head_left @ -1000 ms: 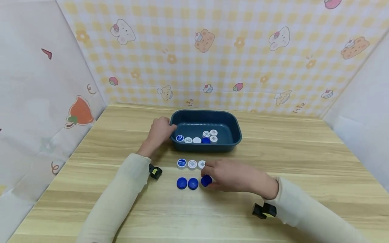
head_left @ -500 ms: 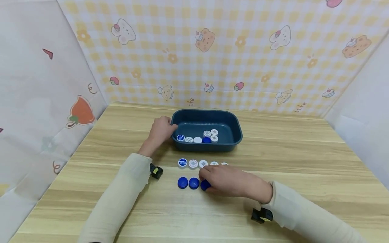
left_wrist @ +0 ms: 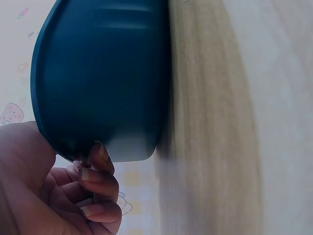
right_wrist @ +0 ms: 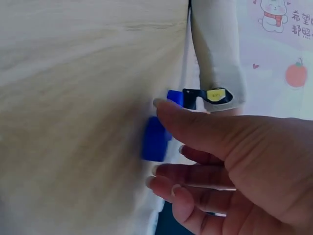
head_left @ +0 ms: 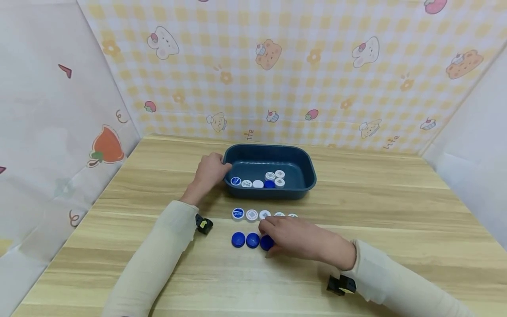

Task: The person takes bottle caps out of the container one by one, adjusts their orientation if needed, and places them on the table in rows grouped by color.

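Observation:
My left hand (head_left: 211, 169) grips the left end of a dark teal tray (head_left: 273, 193); the left wrist view shows its thumb and curled fingers about the tray's rim (left_wrist: 35, 83). Over the tabletop, my right hand (head_left: 301, 237) is around a blue bottle cap (head_left: 266, 242), the rightmost of three in a row. In the right wrist view, thumb and fingers stand apart, with small gaps to that blue cap (right_wrist: 155, 142). Left of it lie two more blue caps (head_left: 252, 240). Behind runs a row of white caps (head_left: 251, 215), its right end partly hidden by the right hand.
Inside the tray lie several white caps (head_left: 279, 182), one blue cap (head_left: 269, 184) and one blue-printed cap (head_left: 236, 181). The wooden table (head_left: 376, 189) ends at a checked yellow backdrop (head_left: 293, 88), with white sheets at both sides.
My right hand has brought the third blue cap down and slightly left, beside the other two, and its thumb has moved off it. More white caps are uncovered. The left hand stays on the tray.

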The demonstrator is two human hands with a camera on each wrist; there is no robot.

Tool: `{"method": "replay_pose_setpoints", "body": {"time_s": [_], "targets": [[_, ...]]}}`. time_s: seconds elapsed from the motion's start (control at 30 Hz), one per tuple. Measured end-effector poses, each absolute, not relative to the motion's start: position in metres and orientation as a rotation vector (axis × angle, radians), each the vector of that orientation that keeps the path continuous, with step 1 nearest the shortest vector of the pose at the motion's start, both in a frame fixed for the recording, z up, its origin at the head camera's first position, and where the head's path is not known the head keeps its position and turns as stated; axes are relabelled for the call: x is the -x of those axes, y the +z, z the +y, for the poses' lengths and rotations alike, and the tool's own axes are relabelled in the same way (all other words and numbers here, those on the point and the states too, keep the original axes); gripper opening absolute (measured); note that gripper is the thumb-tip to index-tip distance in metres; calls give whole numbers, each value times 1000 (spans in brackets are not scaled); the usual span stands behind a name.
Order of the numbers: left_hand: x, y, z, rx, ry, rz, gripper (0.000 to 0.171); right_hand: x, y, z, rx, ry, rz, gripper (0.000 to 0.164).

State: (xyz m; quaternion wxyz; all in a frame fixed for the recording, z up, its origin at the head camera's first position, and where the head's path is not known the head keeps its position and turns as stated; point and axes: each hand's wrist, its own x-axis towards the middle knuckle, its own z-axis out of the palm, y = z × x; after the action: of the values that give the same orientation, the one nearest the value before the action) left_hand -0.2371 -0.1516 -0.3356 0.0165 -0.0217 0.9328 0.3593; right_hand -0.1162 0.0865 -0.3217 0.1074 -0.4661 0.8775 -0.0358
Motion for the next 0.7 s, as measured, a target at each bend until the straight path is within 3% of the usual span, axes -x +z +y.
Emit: {"method": "replay_pose_setpoints", "body": {"time_s": [0.23, 0.43, 0.7], "targets": [[237, -337, -152, 80, 1132, 2901, 26, 133, -280, 90, 1270, -165, 2611, 28], [236, -335, -154, 90, 1124, 2903, 26, 176, -241, 89, 1281, -78, 2734, 13], [234, -335, -153, 63, 1127, 2900, 26, 250, -255, 80, 1134, 36, 2694, 22]]}}
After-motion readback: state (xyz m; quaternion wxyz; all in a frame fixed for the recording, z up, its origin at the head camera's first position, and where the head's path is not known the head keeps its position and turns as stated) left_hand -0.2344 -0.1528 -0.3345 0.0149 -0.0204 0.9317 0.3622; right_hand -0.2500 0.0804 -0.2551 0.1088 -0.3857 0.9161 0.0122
